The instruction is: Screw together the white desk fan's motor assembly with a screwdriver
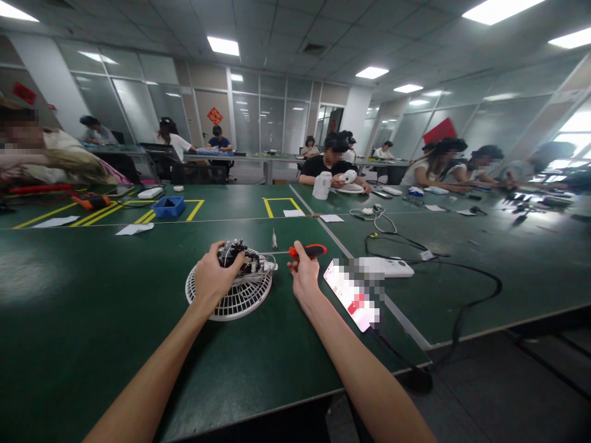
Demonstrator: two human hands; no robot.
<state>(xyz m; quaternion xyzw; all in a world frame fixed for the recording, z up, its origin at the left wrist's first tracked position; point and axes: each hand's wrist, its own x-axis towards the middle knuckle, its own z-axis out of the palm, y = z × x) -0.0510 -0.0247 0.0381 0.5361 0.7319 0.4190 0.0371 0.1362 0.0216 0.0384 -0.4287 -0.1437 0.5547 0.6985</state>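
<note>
My left hand (215, 274) is closed around the black motor part (232, 253) of a fan, which sits on a round white fan grille (234, 303) lying on the green table. Wires and a small white fitting (269, 266) show on the motor's right side. In my right hand (305, 271) is a screwdriver (314, 250) with a red and black handle. Its thin shaft points left toward the fan motor; whether the tip touches is too small to tell. A small pale screwdriver-like tool (274, 239) lies just beyond.
Right of my right hand lie a lit phone (351, 298) and a white power strip (388, 267) with black cable (496, 280). A blue bin (168, 208) and paper slips (135, 229) are further left. Across the table a person (330, 163) handles white fan parts.
</note>
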